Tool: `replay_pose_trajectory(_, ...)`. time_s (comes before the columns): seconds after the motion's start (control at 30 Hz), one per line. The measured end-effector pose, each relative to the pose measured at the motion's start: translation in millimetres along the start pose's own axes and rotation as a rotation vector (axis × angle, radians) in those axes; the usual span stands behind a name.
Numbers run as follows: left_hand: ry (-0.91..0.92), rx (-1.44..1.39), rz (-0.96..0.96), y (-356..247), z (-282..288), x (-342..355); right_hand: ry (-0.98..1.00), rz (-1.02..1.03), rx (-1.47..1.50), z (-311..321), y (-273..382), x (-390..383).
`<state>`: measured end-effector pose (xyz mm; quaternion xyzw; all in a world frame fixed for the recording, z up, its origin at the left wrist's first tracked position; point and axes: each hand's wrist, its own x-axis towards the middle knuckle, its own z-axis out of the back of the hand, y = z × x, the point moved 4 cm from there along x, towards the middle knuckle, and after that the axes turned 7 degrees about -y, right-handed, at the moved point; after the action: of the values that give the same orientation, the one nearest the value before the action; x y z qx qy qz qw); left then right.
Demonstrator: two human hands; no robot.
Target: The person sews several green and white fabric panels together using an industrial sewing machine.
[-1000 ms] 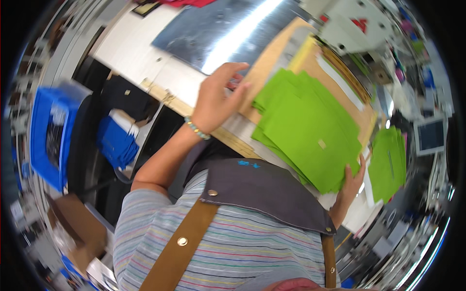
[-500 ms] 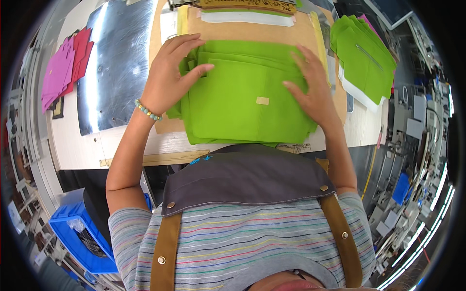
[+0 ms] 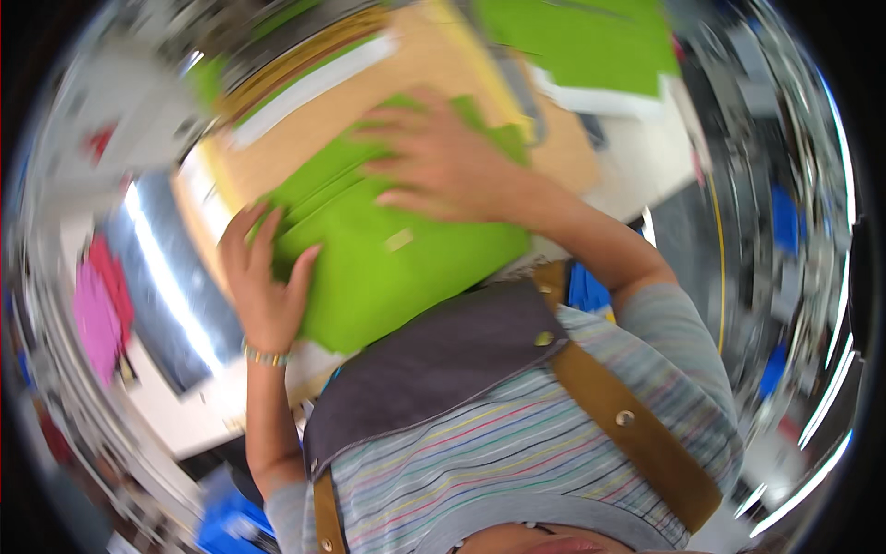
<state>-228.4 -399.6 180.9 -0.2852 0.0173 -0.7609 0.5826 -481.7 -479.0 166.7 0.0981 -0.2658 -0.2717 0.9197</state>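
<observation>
A stack of bright green fabric pieces (image 3: 406, 277) lies on the tan board right before me, with a small beige patch (image 3: 400, 240) on its top piece. Against the stack's left edge rests my left hand (image 3: 263, 286), open, thumb and fingers apart; a beaded bracelet circles its wrist. My right hand (image 3: 452, 166) is open over the far right part of the stack, its fingers stretched to the left and blurred by motion. Whether those fingers touch the fabric I cannot tell.
Beyond the stack is the tan board (image 3: 318, 120) with a machine part (image 3: 305, 65) at its far edge. More green pieces (image 3: 591, 46) lie at the far right. Pink pieces (image 3: 95, 309) and a shiny metal sheet (image 3: 157, 277) are at the left.
The view has turned and blurred, so the table looks tilted. My right hand has moved from the stack's right edge inward over its far part. My left hand stays at the left edge.
</observation>
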Motion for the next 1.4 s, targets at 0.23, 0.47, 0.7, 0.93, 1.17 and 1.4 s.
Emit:
replay_pose_trajectory(0.23, 0.078, -0.126, -0.106, -15.1, -24.8, 6.9, -0.202, -0.087, -0.064, -41.7, 36.6, -7.3)
replay_pose_trajectory(0.47, 0.018, -0.114, -0.149, -20.5, -49.2, 13.7, -0.290, -0.141, 0.026, -42.9, 25.6, -17.1)
replay_pose_trajectory(0.7, -0.136, -0.161, -0.124, -20.9, -30.6, 4.3, -0.411, -0.065, 0.016, -28.2, 31.0, -8.0)
replay_pose_trajectory(0.93, -0.024, -0.467, 0.171, -17.3, -5.4, 7.4, 0.013, -0.143, 0.160, 17.8, 25.5, -0.2)
replay_pose_trajectory(1.17, 0.218, -0.955, 0.617, 16.1, 13.5, 0.9, 0.129, -0.320, 0.512, 51.7, 6.9, 38.7)
replay_pose_trajectory(1.4, -0.079, -0.490, 0.308, 71.1, -16.3, 51.9, 0.060, -0.239, 0.339, 13.7, -64.3, 95.3)
